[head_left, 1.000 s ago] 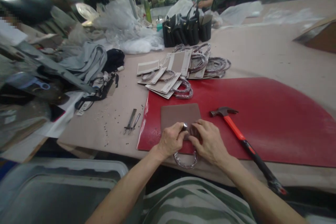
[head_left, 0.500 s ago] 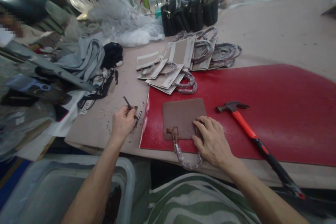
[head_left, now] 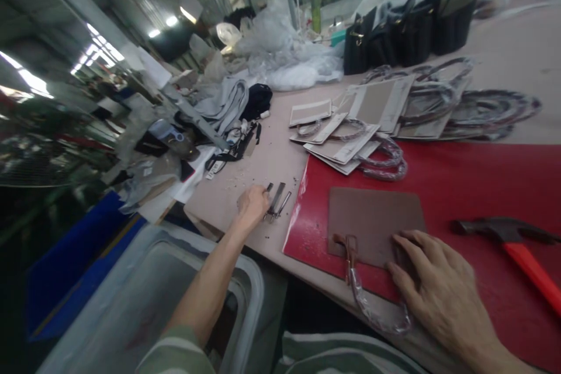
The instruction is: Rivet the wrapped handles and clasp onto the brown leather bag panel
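Note:
My left hand [head_left: 254,204] rests low on the table with its fingers curled round a thin dark metal tool [head_left: 269,187]. Two more metal tools, apparently punches, lie right beside it: a flat one [head_left: 277,196] and a slimmer one [head_left: 284,204]. My right hand [head_left: 438,286] lies over the right edge of a brown leather panel [head_left: 372,219], thumb and fingers apart. A plastic-wrapped bag handle [head_left: 366,304] hangs off the panel's near edge. Its left end has a brown tab with a metal loop [head_left: 351,245]; its right end is hidden by my right hand.
A red mat [head_left: 473,187] lies under the panel, with a hammer [head_left: 504,231] at right. Behind are stacked panels with wrapped handles [head_left: 342,143] and black bags [head_left: 407,35]. A grey plastic bin [head_left: 144,269] stands below the table's left edge. Dark bits lie around the tools.
My left hand has brought its metal tool down alongside the other two, turning it parallel to them. The view has swung left. My right hand stays on the panel.

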{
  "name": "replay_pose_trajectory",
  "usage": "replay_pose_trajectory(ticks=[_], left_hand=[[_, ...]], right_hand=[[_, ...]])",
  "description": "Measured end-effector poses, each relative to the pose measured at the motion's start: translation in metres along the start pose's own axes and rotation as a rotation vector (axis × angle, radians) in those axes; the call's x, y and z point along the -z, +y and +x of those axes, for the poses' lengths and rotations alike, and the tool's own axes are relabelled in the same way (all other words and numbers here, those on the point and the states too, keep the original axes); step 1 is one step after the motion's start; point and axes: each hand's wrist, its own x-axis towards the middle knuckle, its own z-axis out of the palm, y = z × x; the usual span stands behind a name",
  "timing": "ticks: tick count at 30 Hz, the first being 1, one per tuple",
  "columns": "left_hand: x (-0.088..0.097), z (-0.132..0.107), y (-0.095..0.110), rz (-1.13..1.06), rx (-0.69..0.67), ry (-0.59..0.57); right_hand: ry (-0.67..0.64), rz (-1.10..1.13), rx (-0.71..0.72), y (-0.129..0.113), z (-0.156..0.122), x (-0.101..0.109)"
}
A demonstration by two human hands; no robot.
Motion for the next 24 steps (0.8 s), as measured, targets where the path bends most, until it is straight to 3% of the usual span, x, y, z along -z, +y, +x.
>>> replay_pose_trajectory(ticks=[9,15,20,22,24], left_hand=[[-0.008,-0.012,0.03,-0.094,-0.163,-0.016],[-0.016,-0.002,0.038,-0.035,-0.121,-0.148],[-0.015,0.006,0.04,-0.049,-0.15,-0.148],[-0.013,0.004,0.036,-0.235,-0.109,-0.14],[-0.01,-0.002,0.033,-0.644,-0.019,-0.143]], right_hand=[[0.003,-0.028,0.025,0.003,0.0,-0.002],[-0.034,-0.023,-0.008,-0.003,0.0,0.002],[-0.058,-0.003,-0.043,-0.011,-0.001,0.009],[-0.065,0.002,-0.052,-0.013,-0.002,0.01],[-0.076,0.01,-0.061,-0.014,-0.002,0.01]])
